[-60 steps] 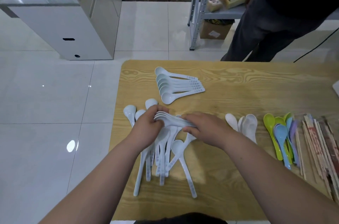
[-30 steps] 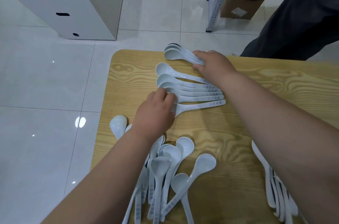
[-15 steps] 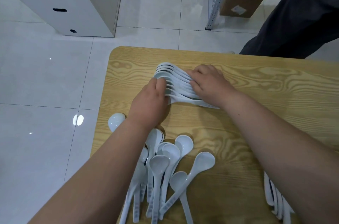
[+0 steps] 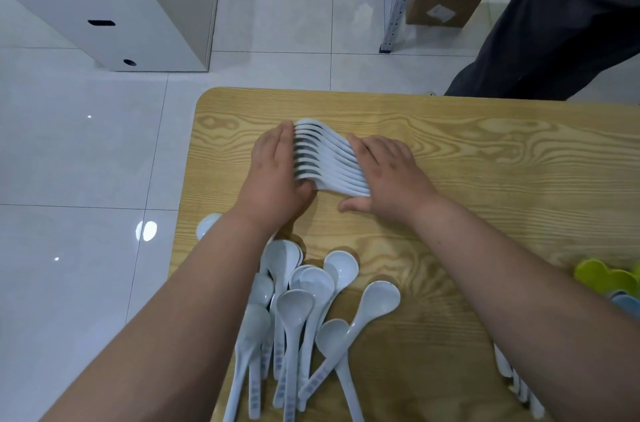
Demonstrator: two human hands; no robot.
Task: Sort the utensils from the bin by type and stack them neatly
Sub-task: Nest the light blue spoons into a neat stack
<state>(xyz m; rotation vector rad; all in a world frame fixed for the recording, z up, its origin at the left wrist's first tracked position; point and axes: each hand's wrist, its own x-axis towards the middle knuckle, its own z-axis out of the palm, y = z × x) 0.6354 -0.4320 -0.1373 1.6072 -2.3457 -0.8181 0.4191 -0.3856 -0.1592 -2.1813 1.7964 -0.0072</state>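
Squeezes the stack (image 4: pixel 325 158) between left hand (image 4: pixel 273 176), flat against the bowls, and right hand (image 4: pixel 388 172), flat on the handles, fingers straight. On the table's (image 4: pixel 485 151) far-left part, with loose spoons (image 4: pixel 298 311) heaped nearer.

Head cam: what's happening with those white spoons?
A person is squaring up a nested row of white spoons on the wooden table. The left hand presses flat against the bowl ends; the right hand lies flat over the handles. A loose pile of white spoons lies nearer the person, not yet stacked. Coloured spoons sit at the right edge.
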